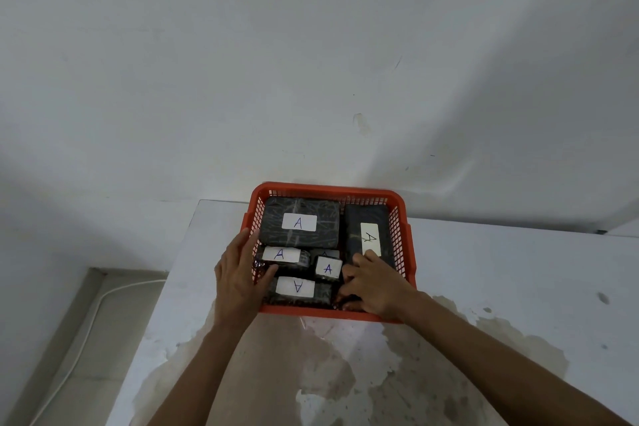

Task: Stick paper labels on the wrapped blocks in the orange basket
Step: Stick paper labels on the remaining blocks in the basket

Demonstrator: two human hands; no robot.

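Note:
An orange mesh basket (401,218) stands on the white table and holds several dark wrapped blocks. A large block (301,207) lies at the back left and a long block (366,214) at the right; smaller ones fill the front. Each visible block carries a white paper label marked "A", such as the label (299,222) on the large block. My left hand (238,273) wraps over the basket's left wall, thumb inside. My right hand (371,282) reaches into the front right corner, a finger on the near end of the long block's label (370,237); what its curled fingers hold is hidden.
The white table (518,280) has brown stains near its front edge. Behind the basket rises a pale wall (311,62). To the left, beyond the table's edge, lies a floor with a white cable (86,332).

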